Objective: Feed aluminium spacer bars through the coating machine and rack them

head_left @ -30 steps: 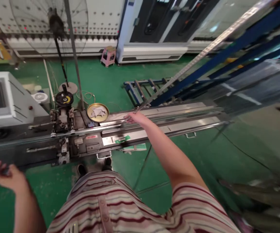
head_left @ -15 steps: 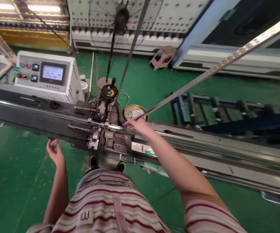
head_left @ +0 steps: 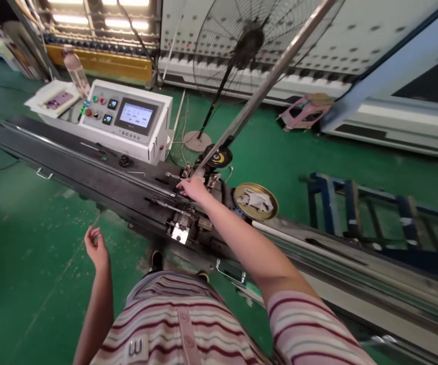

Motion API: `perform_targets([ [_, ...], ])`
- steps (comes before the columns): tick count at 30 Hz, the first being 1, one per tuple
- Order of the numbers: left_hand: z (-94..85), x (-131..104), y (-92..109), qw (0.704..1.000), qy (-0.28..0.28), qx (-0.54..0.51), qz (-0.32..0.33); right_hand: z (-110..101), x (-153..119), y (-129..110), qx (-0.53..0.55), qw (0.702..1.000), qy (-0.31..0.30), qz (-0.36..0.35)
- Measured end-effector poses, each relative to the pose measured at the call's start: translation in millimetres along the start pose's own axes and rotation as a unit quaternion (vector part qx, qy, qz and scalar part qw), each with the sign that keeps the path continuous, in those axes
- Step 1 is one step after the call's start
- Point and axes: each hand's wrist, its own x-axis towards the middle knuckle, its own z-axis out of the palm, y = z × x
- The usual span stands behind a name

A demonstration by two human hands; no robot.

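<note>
My right hand [head_left: 191, 187] reaches over the machine bed with its fingers closed at the lower end of a long, thin metal bar [head_left: 264, 88]. This bar slants up toward the top right, past the fan. Part of the grip is hidden by the hand itself. Just left of the fingertips, a narrow metal strip [head_left: 89, 163] lies along the dark machine bed [head_left: 128, 195]. Around the hand sit small metal fittings and a black handwheel [head_left: 218, 157]. Off the front edge of the bed, my left hand [head_left: 97, 246] hangs over the floor, empty, its fingers loosely bent and apart.
Behind the bed on the left stands a control box with a lit screen [head_left: 136, 115]; a bottle [head_left: 75, 71] is beside it. A round pan [head_left: 276, 210] holds a crumpled cloth [head_left: 256, 200]. Farther back are a pedestal fan [head_left: 247, 45], a pink stool [head_left: 304, 114] and a blue rack [head_left: 329, 208].
My right hand has moved left along the bed, from beside the pan to the fittings, and the slanting bar has moved with it. The view has shifted left; my left hand stays low and empty.
</note>
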Motion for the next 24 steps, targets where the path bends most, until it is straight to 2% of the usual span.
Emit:
perform_targets([
  [4, -1.9, 15, -1, 1.000, -0.006, 0.000, -0.007, 37, 15, -36, 0.053, 0.999, 0.005, -0.012],
  [6, 8.3, 21, 5, 0.999, -0.031, -0.008, -0.010, 44, 15, -47, 0.090, 0.996, 0.014, -0.012],
  [8, 25.7, 28, 14, 0.997, -0.072, -0.026, -0.016, 39, 11, -54, 0.137, 0.990, 0.019, -0.001],
  [10, 49.3, 36, 25, 0.991, -0.117, -0.056, -0.030, 24, 0, -56, 0.180, 0.983, 0.014, 0.021],
  [12, 77.4, 45, 38, 0.982, -0.134, -0.106, -0.081, -1, -17, -54, 0.217, 0.975, 0.004, 0.039],
  [14, 107.6, 50, 55, 0.959, -0.134, -0.165, -0.188, -32, -39, -48, 0.249, 0.968, -0.003, 0.043],
  [16, 136.7, 46, 77, 0.918, -0.162, -0.214, -0.292, -66, -64, -38, 0.277, 0.960, -0.010, 0.038],
  [18, 161.7, 27, 107, 0.884, -0.238, -0.252, -0.313, -98, -90, -23, 0.292, 0.955, -0.022, 0.037],
  [20, 181.3, -8, 142, 0.868, -0.314, -0.287, -0.258, -128, -115, 1, 0.302, 0.952, -0.030, 0.040],
  [22, 196.5, -53, 177, 0.864, -0.352, -0.306, -0.191, -156, -139, 32, 0.316, 0.948, -0.026, 0.043],
  [24, 210.5, -103, 209, 0.870, -0.359, -0.305, -0.143, -185, -162, 69, 0.329, 0.943, -0.013, 0.049],
])
